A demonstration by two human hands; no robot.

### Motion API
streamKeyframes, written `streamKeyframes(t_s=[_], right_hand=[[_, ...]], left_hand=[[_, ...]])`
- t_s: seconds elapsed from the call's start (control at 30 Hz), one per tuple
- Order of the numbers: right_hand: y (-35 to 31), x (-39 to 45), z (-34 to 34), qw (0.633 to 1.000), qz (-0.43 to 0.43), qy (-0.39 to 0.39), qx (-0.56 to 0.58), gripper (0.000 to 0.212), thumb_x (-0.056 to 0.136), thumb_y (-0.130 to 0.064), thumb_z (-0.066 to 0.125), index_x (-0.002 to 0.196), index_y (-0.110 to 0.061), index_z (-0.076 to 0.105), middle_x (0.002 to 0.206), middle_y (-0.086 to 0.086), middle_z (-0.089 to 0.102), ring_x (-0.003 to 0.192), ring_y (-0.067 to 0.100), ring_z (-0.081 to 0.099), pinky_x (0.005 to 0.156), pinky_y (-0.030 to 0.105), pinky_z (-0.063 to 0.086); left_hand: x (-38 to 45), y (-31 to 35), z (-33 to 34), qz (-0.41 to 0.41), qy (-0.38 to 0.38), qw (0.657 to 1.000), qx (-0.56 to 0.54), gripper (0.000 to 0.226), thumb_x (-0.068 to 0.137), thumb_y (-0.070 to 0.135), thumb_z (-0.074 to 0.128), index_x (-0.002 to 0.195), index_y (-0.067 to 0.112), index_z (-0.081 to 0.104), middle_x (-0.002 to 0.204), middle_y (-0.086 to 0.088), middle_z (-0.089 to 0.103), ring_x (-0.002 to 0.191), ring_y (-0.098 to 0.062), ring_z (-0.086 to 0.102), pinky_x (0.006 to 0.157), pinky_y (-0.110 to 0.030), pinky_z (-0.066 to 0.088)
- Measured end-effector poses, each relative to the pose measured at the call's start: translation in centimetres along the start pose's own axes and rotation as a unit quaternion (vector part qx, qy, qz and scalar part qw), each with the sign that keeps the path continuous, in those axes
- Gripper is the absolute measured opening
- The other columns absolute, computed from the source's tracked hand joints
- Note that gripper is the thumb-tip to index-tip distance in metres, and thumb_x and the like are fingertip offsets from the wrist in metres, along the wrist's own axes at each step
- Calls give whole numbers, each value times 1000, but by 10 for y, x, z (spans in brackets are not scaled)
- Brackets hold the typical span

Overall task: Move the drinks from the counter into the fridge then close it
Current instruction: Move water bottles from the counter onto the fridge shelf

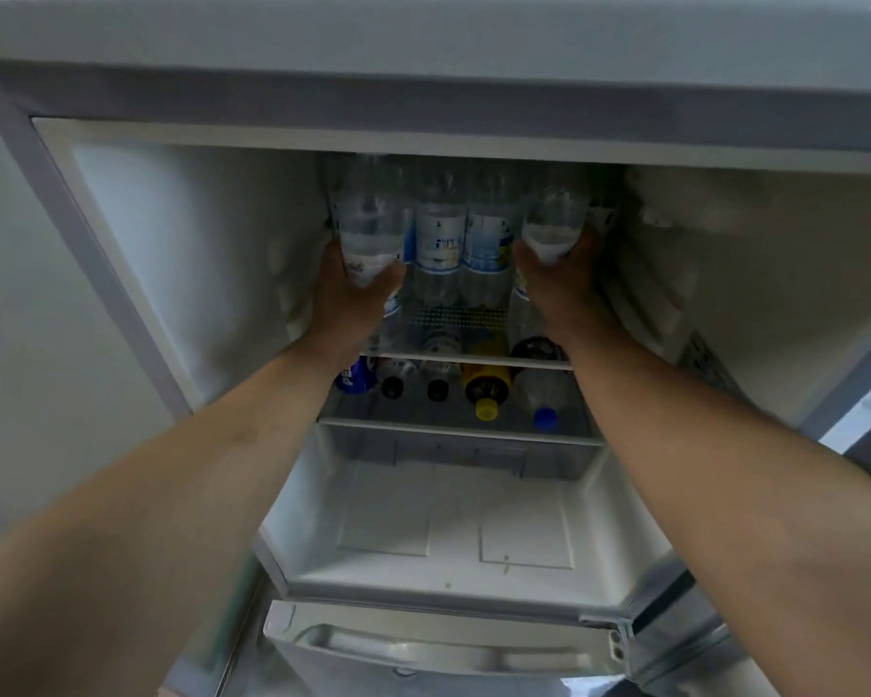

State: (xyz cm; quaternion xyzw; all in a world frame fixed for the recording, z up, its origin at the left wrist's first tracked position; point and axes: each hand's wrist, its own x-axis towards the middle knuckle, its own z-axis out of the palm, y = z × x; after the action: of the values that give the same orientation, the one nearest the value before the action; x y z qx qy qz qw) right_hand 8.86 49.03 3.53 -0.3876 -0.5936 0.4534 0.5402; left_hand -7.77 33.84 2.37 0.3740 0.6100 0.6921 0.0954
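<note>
The fridge stands open in front of me. Both my arms reach onto its upper shelf. My left hand grips a clear water bottle at the shelf's left end. At the right end my right hand grips another clear water bottle. Two more labelled water bottles stand between them. My fingers are mostly hidden behind the bottles.
On the lower shelf lie a blue can, two dark-capped bottles, a yellow-capped bottle and a blue-capped bottle. Below is a clear drawer. The fridge door hangs at the right.
</note>
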Motion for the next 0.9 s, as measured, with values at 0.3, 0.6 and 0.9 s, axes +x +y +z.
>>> streamKeyframes(t_s=[0.3, 0.6, 0.9], right_hand=[[4, -3, 1, 993, -36, 37, -103, 84, 78, -24, 84, 147, -12, 37, 144, 10, 49, 129, 24, 50, 103, 39, 50], [19, 1, -4, 965, 30, -4, -260, 81, 87, -40, 72, 152, -17, 30, 152, 11, 42, 139, 30, 40, 108, 46, 44], [14, 14, 5, 958, 69, -6, -278, 83, 92, -22, 69, 157, -12, 18, 158, 15, 32, 143, 34, 35, 114, 45, 38]], left_hand=[[29, -11, -7, -3, -12, 999, 50, 56, 84, 17, 78, 132, 5, 52, 124, -4, 64, 106, -11, 65, 84, -16, 54], [44, -16, -6, -22, -11, 997, 74, 59, 82, 22, 79, 132, 11, 50, 126, -5, 63, 109, -15, 63, 90, -29, 54], [48, -22, 0, 4, 28, 996, 82, 57, 82, 19, 78, 129, 16, 48, 113, 12, 55, 95, 3, 56, 73, -6, 45]])
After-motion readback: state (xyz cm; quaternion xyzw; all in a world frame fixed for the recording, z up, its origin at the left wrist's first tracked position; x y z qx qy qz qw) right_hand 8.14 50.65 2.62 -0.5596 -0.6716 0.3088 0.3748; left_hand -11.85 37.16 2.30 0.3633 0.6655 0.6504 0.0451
